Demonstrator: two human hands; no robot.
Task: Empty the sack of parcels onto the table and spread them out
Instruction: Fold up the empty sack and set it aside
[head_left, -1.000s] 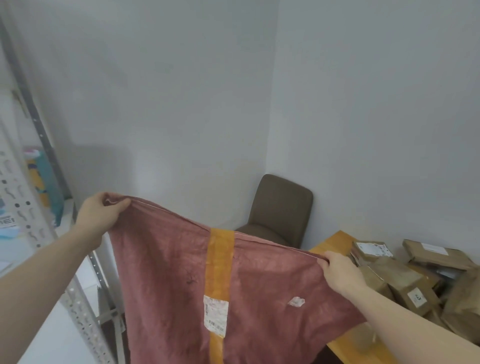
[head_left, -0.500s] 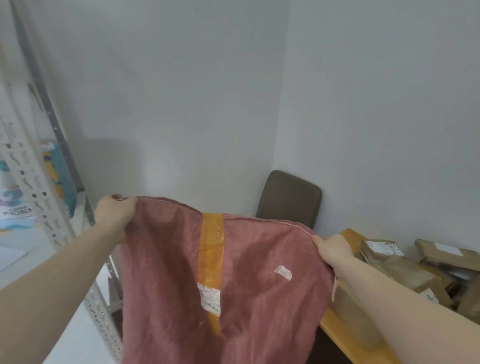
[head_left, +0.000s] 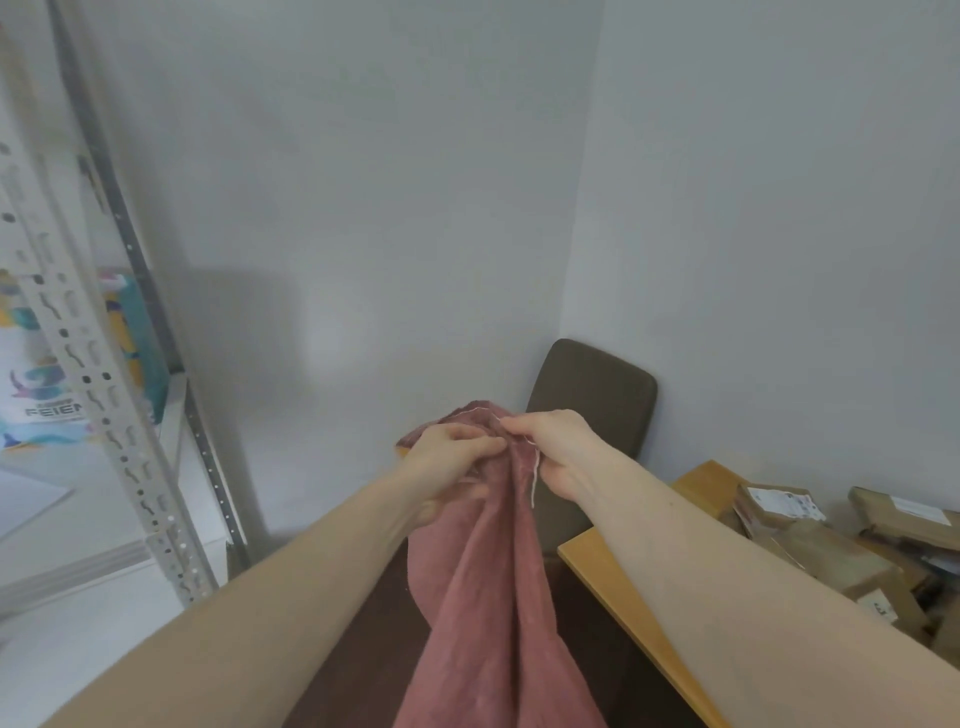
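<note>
Both hands meet at the top edge of the limp dusty-pink woven sack (head_left: 483, 597): left hand (head_left: 447, 462) and right hand (head_left: 558, 452) each pinch its bunched fabric, so it hangs beside the wooden table (head_left: 618, 587) with brown cardboard parcels (head_left: 831, 540) piled on it.

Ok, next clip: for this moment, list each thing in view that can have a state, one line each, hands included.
sack: hanging limp, top edge gathered together, held off the table.
left hand: grips the sack's gathered top edge.
right hand: pinches the sack's top edge beside the left hand.
parcels: out of the sack, heaped on the table, not spread.
table: near corner bare, parcels on its far right part.
chair: unoccupied, in the corner.
</note>
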